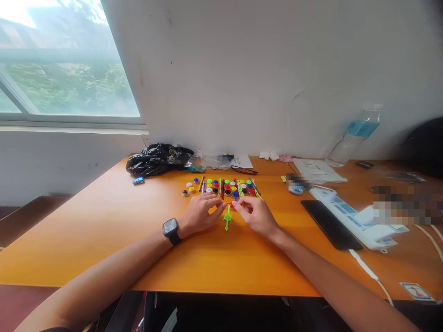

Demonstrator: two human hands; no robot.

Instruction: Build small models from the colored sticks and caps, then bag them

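Bare forearms (128,269) cross a smooth orange-brown counter (104,221) (head view); left hand (203,211) and right hand (258,216), close together, pinch a small red piece (230,206) between them. Just nearer, a green arrow-shaped piece (227,218); beyond, round coloured discs (191,189), slim rods (201,184), a crumpled glossy bag (155,160).

Black bag (155,159), clear bottle (362,129) near wall (242,69); phone (330,224) beside white power strip (341,207).

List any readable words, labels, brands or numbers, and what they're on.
None can be read.
Printed sheet: dark print, too small.
Blue packet: pale marks, too small.
Bottle label: blurred.
Watch screen: unreadable.
Card at the lower right: reddish mark, too blurred to identify.
Green piece: no lettering discernible.
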